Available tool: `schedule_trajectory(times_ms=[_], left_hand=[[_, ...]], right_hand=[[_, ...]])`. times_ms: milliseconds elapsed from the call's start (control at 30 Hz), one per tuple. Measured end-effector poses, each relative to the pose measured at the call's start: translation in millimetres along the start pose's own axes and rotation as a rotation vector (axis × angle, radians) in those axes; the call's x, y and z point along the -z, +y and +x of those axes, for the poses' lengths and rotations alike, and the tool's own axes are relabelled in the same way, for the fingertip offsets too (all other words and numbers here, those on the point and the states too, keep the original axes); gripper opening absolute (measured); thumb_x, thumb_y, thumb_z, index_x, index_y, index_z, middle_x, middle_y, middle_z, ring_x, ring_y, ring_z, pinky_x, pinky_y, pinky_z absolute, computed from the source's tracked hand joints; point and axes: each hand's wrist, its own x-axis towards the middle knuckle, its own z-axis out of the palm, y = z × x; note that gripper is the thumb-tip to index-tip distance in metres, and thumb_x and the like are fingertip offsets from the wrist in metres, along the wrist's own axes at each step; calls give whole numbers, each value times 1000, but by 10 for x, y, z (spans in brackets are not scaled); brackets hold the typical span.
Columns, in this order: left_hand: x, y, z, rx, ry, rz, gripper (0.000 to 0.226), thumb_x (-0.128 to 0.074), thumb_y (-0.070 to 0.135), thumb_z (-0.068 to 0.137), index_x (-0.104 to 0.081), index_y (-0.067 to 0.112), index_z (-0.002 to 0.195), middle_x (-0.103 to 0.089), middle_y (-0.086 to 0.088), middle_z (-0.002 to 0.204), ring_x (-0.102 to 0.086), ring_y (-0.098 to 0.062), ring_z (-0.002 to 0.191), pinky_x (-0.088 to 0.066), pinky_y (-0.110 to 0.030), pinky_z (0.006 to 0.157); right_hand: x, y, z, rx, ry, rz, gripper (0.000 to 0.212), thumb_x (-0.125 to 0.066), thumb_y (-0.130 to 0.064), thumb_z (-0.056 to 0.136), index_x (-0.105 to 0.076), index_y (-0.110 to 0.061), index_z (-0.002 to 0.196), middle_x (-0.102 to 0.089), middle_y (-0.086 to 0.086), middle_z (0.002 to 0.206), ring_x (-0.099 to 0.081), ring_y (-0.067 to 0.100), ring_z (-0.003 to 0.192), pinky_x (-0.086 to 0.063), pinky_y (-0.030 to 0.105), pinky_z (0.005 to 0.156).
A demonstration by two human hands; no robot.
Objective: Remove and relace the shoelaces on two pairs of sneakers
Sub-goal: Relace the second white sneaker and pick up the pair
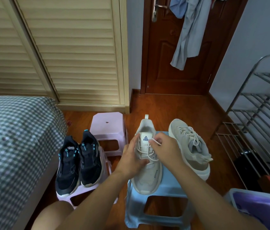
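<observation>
On a blue stool (155,219) over wooden floor (189,110), the left grip (131,159) steadies a beige sneaker (147,178) while the right grip (165,151) pinches its lace (155,141).

A person's two hands work on a beige sneaker (147,170) standing on a pale blue stool (157,211). The left hand (131,156) holds the shoe's side, while the right hand (165,151) pinches a white shoelace (155,141) beside the tongue. Its beige mate (192,146) lies tilted just beside it. A black pair of sneakers (78,161) sits on a pink stool (107,127) to the left.
</observation>
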Motion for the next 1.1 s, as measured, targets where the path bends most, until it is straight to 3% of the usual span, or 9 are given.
schedule_trajectory(times_ms=[67,167,333,533,667,767,867,967,1100], left_hand=[[-4,1,0,5,-5,0,109,-85,19,80,-14,55,154,-34,6,145,-38,-16,135,-38,-45,117],[-11,-1,-19,6,-4,-7,109,-84,19,79,-14,60,151,-36,7,141,-41,-17,134,-41,-46,115],[13,17,-16,21,8,-16,108,-85,16,79,-16,67,144,-35,8,142,-43,-19,134,-45,-50,112],[19,18,16,34,15,14,107,-86,21,77,-16,67,144,-34,6,143,-47,-20,132,-46,-50,110],[7,2,5,-16,-26,75,101,-81,22,84,-14,54,153,-26,11,141,-40,-15,131,-40,-40,114],[-11,-65,1,-118,63,192,70,-72,30,93,-35,49,149,-21,15,143,-29,-14,137,-33,-31,115],[-72,-72,71,-209,252,344,35,-63,43,96,-59,38,131,-27,6,144,-23,-18,137,-29,-32,115],[-142,30,193,-248,346,480,29,-59,49,96,-62,34,120,-34,-3,144,-29,-24,135,-36,-41,114],[-192,112,297,-255,321,549,23,-60,40,97,-61,30,117,-35,-3,143,-34,-24,131,-40,-40,110]], right_hand=[[-44,-19,-4,63,-64,-186,5,-63,-32,97,-60,-27,97,-68,-7,92,-62,10,78,-46,22,59],[-57,-6,3,146,-108,-398,18,-61,-27,96,-63,-26,114,-65,-4,111,-62,16,91,-54,32,75],[-39,-46,-2,247,-136,-581,30,-64,-24,94,-58,-17,122,-54,2,118,-62,22,89,-54,32,77],[19,125,25,67,-106,-271,2,-58,-21,94,-57,-23,93,-55,-2,111,-57,16,87,-54,39,80],[-23,193,44,-48,-94,19,14,-64,-31,95,-59,-29,107,-61,-13,107,-61,9,94,-55,37,85],[35,227,91,-228,-26,176,11,-56,-32,100,-60,-23,97,-64,-6,93,-67,20,85,-59,47,80],[29,203,119,-266,-67,220,19,-48,-34,104,-61,-24,97,-64,-6,95,-67,22,82,-60,42,70],[12,185,145,-225,-63,162,20,-46,-34,102,-66,-34,99,-63,-16,93,-64,20,91,-58,53,81],[142,96,174,-338,34,263,21,-42,-27,104,-59,-19,95,-58,1,81,-59,23,76,-59,48,73]])
